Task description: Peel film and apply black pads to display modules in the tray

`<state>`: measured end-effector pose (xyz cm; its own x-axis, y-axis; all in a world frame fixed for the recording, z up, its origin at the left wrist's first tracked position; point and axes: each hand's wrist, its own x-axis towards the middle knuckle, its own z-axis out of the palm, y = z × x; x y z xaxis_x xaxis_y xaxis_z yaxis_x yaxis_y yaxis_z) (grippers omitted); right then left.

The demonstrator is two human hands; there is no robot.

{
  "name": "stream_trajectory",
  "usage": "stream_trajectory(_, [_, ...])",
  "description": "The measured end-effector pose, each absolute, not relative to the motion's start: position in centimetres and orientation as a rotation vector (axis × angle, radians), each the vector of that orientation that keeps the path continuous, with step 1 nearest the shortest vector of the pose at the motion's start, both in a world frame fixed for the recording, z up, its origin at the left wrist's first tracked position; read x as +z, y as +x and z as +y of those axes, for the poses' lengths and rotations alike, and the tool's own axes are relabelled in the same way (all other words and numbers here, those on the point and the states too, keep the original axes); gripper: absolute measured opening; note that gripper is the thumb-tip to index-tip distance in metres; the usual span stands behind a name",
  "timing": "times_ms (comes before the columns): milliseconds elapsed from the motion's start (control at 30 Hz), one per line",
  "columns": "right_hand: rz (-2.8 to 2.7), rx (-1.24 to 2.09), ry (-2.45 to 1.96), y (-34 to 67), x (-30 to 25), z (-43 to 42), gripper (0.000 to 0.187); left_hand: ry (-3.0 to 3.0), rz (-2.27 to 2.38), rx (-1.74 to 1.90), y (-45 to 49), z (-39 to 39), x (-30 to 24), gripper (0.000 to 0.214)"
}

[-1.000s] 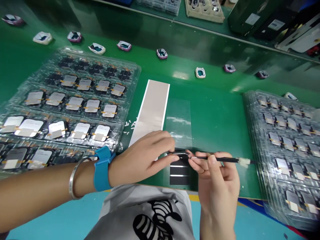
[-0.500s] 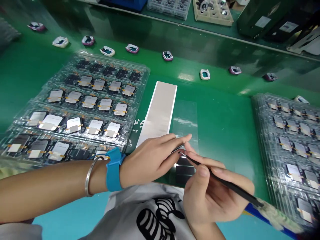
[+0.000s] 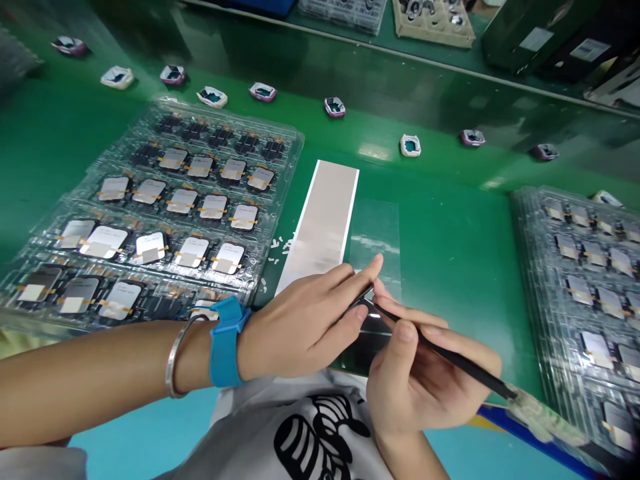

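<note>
My right hand (image 3: pixel 430 373) is closed round a pair of black tweezers (image 3: pixel 460 365), gripped like a pen, with whitish wrapping at the rear end. The tweezers' tips reach to the fingers of my left hand (image 3: pixel 305 323), whose thumb and fingers pinch a thin dark piece (image 3: pixel 359 298); most of it is hidden behind the fingers. Beneath the hands lies a clear sheet (image 3: pixel 377 233) with dark rectangles at its near end. A pale strip sheet with white edges (image 3: pixel 325 213) lies just left of it.
At left is a clear plastic tray (image 3: pixel 287 160) with small screen modules in rows. Stacked trays (image 3: pixel 525 267) with similar modules stand at right. Small white scraps (image 3: pixel 275 250) lie by the strip. Several white and purple watch-like cases (image 3: pixel 410 145) line the back, below a shelf (image 3: pixel 350 43).
My left thumb has shifted up towards the fingertips, and my right hand has moved slightly left with the tweezers. The thin dark piece remains between my hands. The view has tilted a little.
</note>
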<state>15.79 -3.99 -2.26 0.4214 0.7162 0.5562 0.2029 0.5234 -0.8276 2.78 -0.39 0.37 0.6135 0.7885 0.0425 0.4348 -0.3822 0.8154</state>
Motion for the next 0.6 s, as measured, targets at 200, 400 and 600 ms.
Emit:
stream_trajectory(200, [-1.049,0.426,-0.910,15.54,-2.50,-3.72,0.025,2.039,0.985,0.540,2.79,-0.43,0.23,0.052])
stream_trajectory(400, [-1.066,0.426,-0.973,15.38,-2.47,-3.53,0.023,2.044,1.002,0.528,2.84,-0.39,0.11,0.053])
stream_trajectory(600, [-1.079,0.419,-0.996,15.41,-2.38,-3.55,0.021,2.037,0.997,0.534,2.96,-0.30,0.11,0.052])
